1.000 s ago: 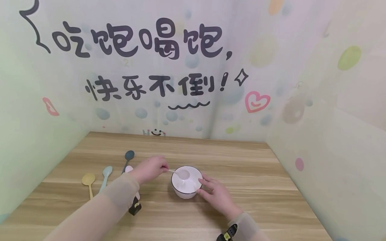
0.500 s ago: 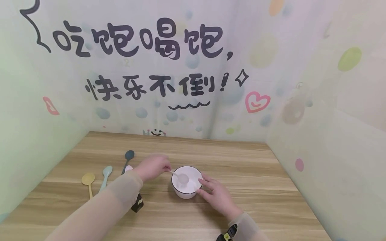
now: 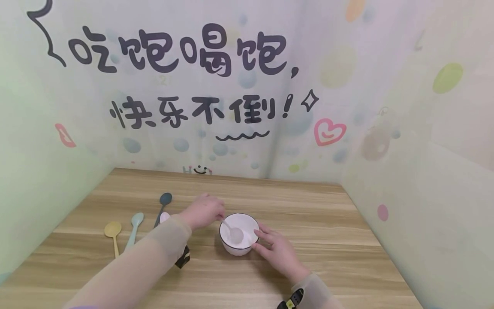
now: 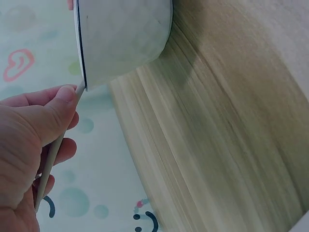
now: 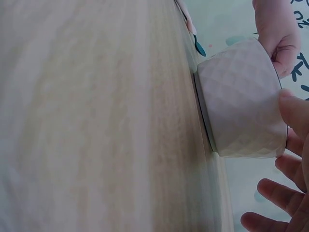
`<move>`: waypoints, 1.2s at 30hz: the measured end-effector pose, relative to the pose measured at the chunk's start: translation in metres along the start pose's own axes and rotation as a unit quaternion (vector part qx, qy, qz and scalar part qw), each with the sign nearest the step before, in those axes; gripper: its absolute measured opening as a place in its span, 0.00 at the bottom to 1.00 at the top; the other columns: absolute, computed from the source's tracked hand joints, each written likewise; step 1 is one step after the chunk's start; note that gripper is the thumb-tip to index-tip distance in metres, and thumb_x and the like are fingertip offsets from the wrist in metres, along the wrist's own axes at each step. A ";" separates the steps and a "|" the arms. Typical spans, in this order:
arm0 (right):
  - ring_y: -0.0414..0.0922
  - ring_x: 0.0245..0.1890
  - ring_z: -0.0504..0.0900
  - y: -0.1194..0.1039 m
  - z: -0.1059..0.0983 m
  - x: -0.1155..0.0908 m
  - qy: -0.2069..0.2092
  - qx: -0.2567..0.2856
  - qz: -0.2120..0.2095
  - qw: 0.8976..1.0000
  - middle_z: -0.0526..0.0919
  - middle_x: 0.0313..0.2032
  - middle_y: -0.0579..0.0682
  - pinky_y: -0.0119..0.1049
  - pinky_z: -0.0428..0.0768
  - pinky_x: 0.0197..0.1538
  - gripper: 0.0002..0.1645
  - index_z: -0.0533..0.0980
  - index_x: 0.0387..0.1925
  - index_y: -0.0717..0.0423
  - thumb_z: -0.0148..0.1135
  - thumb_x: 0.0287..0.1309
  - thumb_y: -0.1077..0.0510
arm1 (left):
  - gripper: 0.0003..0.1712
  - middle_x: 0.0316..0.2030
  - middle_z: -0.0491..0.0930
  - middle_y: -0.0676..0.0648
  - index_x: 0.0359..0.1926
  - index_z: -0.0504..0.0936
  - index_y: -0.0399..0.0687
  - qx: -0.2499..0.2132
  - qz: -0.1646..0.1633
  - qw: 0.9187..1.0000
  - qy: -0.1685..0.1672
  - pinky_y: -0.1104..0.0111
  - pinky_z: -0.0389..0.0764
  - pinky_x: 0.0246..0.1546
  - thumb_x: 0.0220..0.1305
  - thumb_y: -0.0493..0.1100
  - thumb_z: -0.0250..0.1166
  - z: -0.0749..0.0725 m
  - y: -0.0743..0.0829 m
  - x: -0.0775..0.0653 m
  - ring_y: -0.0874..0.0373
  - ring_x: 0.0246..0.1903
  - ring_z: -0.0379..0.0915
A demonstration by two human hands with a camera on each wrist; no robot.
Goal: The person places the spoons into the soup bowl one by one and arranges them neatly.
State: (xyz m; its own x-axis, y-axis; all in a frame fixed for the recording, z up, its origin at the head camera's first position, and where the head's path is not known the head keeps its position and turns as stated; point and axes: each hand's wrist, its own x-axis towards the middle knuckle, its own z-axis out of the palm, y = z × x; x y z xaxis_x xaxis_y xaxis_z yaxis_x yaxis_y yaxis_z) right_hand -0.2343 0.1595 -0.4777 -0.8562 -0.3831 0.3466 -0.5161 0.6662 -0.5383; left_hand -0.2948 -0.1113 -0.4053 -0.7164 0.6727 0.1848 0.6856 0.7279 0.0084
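Note:
A white bowl (image 3: pixel 238 251) with a dark rim stands upright on the wooden table. My left hand (image 3: pixel 204 211) pinches the thin handle of a pale spoon (image 3: pixel 236 235), whose round head is down inside the bowl. In the left wrist view, thumb and fingers hold the spoon handle (image 4: pixel 56 145) right by the bowl's rim. My right hand (image 3: pixel 279 253) steadies the bowl from its right side, thumb and index finger at the rim. The right wrist view shows the bowl's diamond-textured wall (image 5: pixel 241 101), with the other fingers spread below. The bowl's contents are hard to make out.
To the left lie a yellow spoon (image 3: pixel 113 230), a light blue spoon (image 3: pixel 137 219) and a dark blue spoon (image 3: pixel 166 198). A pale pink spoon (image 3: pixel 164 216) is partly hidden by the left sleeve. A printed wall (image 3: pixel 239 159) borders the table's far edge.
My left hand has shifted to the right, toward the bowl. The spoon's head has moved from the bowl's middle toward its near side. My right hand and the bowl stay put.

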 end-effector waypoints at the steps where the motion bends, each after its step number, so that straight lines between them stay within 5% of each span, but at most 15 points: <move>1: 0.54 0.62 0.72 0.000 0.000 0.000 0.000 0.000 0.000 1.000 0.73 0.63 0.52 0.52 0.69 0.60 0.31 0.78 0.56 0.55 0.63 0.58 0.40 | 0.03 0.24 0.72 0.61 0.28 0.87 0.57 0.005 0.001 1.000 -0.001 0.62 0.64 0.40 0.53 0.48 0.69 0.000 0.000 0.001 0.62 0.30 0.71; 15: 0.54 0.62 0.71 -0.002 0.000 -0.001 -0.004 0.006 0.006 1.000 0.72 0.63 0.52 0.52 0.69 0.60 0.32 0.78 0.57 0.55 0.62 0.58 0.39 | 0.02 0.31 0.76 0.58 0.31 0.86 0.59 0.070 0.015 0.997 -0.008 0.56 0.64 0.52 0.55 0.46 0.68 0.004 0.008 0.008 0.57 0.39 0.72; 36: 0.54 0.63 0.70 -0.003 0.000 -0.001 -0.010 0.001 0.015 1.000 0.72 0.64 0.52 0.52 0.69 0.60 0.31 0.77 0.57 0.55 0.63 0.59 0.41 | 0.05 0.40 0.80 0.54 0.36 0.87 0.60 0.122 0.012 0.991 0.046 0.51 0.63 0.57 0.62 0.46 0.64 0.016 0.014 0.011 0.53 0.49 0.72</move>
State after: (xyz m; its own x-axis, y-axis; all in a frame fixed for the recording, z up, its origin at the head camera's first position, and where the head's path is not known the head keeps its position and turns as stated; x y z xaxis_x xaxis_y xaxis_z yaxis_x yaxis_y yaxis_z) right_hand -0.2320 0.1577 -0.4767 -0.8719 -0.3746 0.3152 -0.4896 0.6761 -0.5507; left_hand -0.2950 -0.0921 -0.4190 -0.6781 0.6831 0.2711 0.6425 0.7301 -0.2327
